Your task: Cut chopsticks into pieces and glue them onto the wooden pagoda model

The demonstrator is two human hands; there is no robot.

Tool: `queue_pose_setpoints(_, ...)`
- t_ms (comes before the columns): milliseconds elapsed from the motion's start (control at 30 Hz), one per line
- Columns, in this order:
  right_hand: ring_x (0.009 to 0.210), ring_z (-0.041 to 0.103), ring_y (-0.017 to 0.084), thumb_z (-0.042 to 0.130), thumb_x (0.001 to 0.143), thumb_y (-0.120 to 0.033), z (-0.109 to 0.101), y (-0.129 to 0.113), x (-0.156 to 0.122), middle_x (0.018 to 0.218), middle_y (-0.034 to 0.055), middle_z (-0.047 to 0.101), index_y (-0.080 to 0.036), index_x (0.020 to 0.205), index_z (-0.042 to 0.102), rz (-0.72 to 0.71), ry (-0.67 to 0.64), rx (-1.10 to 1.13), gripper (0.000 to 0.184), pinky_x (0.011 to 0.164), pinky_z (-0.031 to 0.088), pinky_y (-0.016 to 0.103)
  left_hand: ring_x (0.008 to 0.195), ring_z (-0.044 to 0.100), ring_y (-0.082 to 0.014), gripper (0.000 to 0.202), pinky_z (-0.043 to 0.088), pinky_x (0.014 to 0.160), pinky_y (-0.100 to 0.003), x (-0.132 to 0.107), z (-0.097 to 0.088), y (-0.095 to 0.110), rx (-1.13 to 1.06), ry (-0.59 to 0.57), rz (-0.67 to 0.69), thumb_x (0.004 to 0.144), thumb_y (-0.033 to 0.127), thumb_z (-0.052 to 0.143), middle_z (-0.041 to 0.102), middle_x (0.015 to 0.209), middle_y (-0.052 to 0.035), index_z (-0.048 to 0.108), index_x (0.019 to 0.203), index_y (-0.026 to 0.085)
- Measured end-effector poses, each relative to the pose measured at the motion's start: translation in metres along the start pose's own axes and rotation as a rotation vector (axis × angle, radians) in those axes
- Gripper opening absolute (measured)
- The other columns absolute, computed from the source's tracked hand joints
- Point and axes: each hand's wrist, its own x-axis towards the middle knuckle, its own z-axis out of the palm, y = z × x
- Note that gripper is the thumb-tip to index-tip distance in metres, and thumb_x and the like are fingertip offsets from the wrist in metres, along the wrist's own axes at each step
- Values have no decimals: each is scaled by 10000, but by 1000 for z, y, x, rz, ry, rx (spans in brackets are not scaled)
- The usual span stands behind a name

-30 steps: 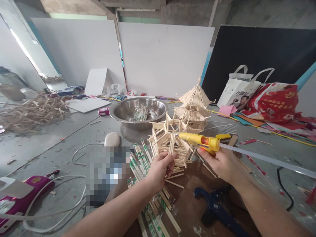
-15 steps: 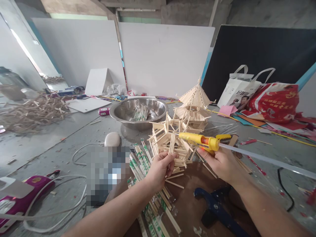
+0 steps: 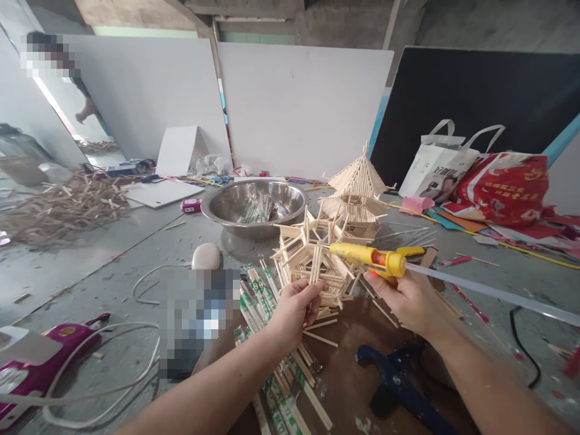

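Glue gun (image 3: 368,258) nudged rightward, gripped by right hand (image 3: 408,299), left hand (image 3: 294,311) still pinching stick frame (image 3: 308,260)

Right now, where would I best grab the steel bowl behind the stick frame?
Likely its flared rim on the near-left side, coming from the left. That edge of the steel bowl stands bare and overhangs the wall, while the stick frame in your left hand and the glue gun in your right hand crowd its right.
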Motion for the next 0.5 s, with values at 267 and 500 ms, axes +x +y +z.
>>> queue_pose_setpoints(267,881,586,223,402,807,-401,5,0,0,911,65,640,-207,973,531,-38,26,-36,286,713,470,306,317,277,-28,240,138,328,-174,0,1,1,-4,10,-14,594,344,641,358,383,79,525,643,140)
queue_pose_setpoints(500,884,587,221,402,806,-406,3,2,0,910,58,646,-206,971,533,-25,7,9,291,716,469,306,309,257,-28,235,126,322,-175,-1,2,2,-1,8,-3,609,340,630,348,371,81,495,613,148)
